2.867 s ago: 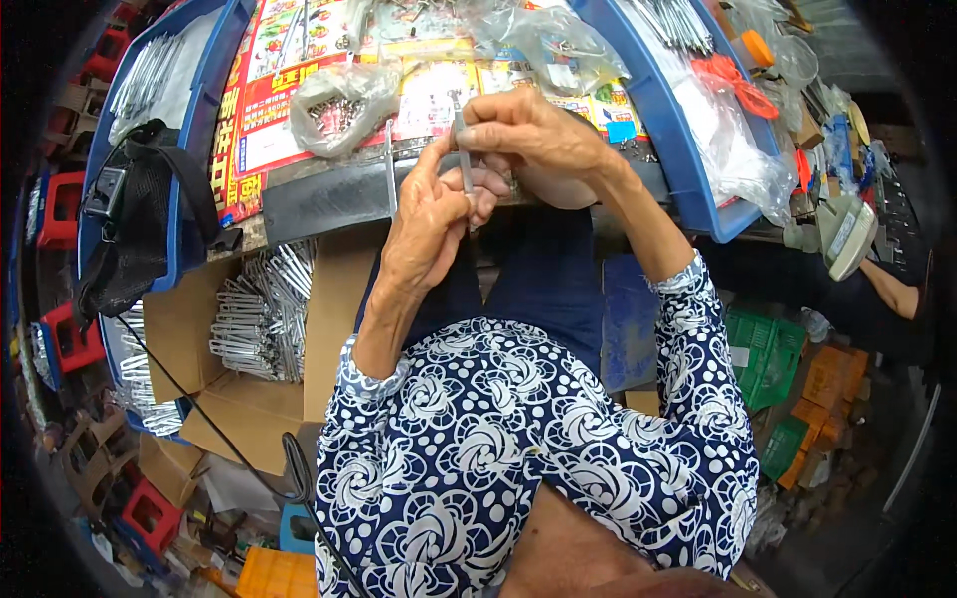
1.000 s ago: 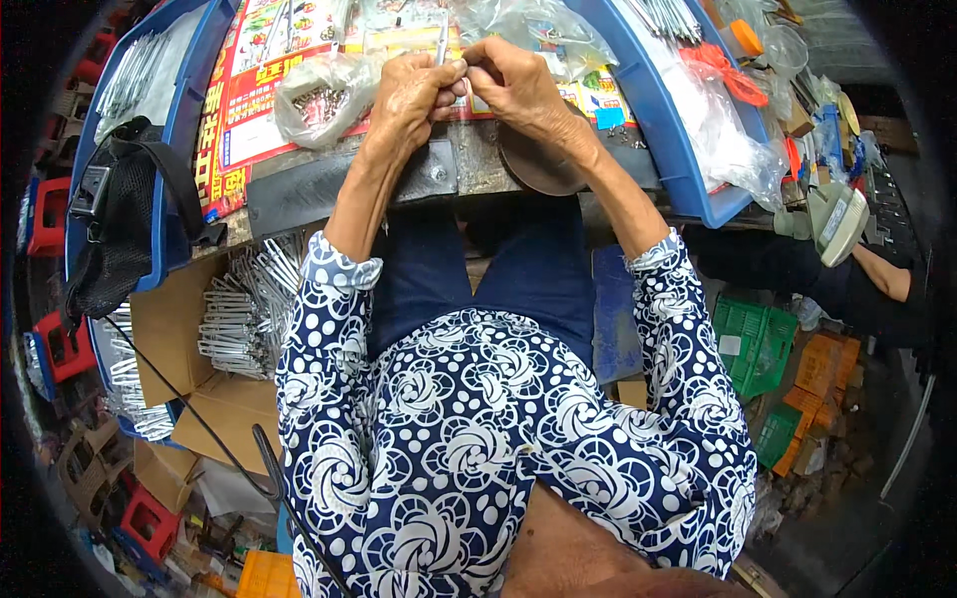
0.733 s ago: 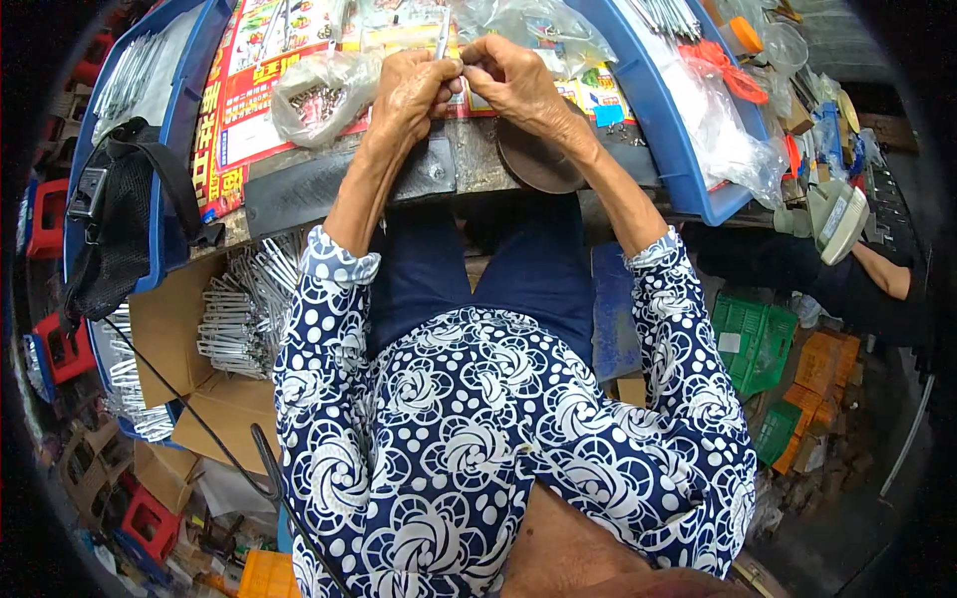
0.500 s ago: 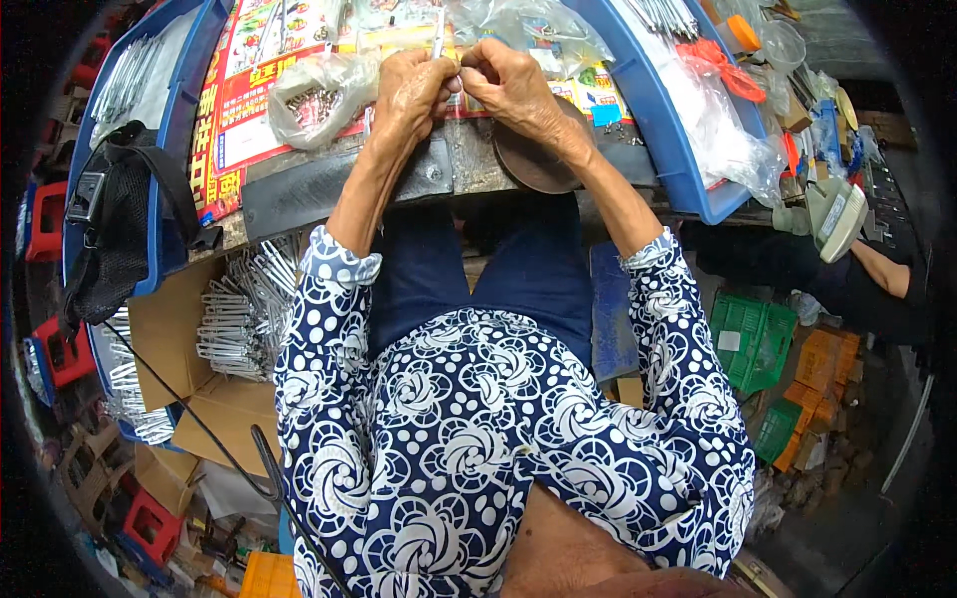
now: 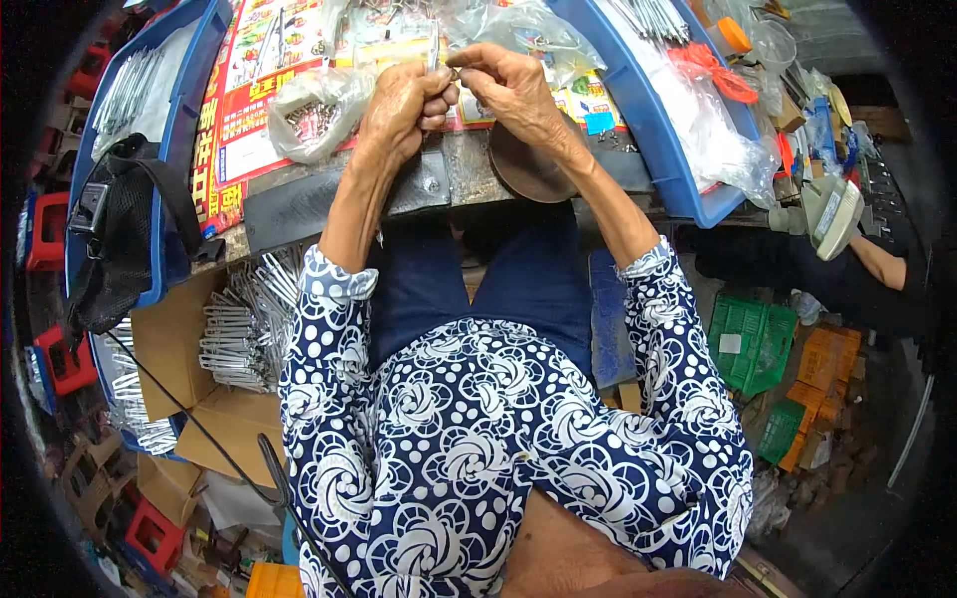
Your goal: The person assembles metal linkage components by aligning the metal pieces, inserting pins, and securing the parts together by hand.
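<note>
In the fist of my left hand [image 5: 401, 108] is a slim silvery metal strip [image 5: 433, 48], upright with its upper end showing above the fingers. Close beside it, my right hand [image 5: 510, 92] has thumb and forefinger pinched together at the strip's lower part. A tiny piece shows at those fingertips, too small to name. Left of my hands lies an open clear plastic bag [image 5: 344, 110] with many small metal parts inside. A round brown disc [image 5: 533, 171] rests at the table's front edge under my right wrist.
Blue trays [image 5: 177, 120] [image 5: 688, 184] with slim metal pieces flank the printed red and yellow sheets [image 5: 249, 130]. A black mesh strap bag [image 5: 115, 234] hangs at the left tray. Below stands a cardboard box [image 5: 229, 419] of metal pieces. Another person's arm [image 5: 877, 261] shows at right.
My right fingers have shifted slightly left and down against the strip. My left hand has turned a little, with its fingers curled more visibly. The view has moved slightly.
</note>
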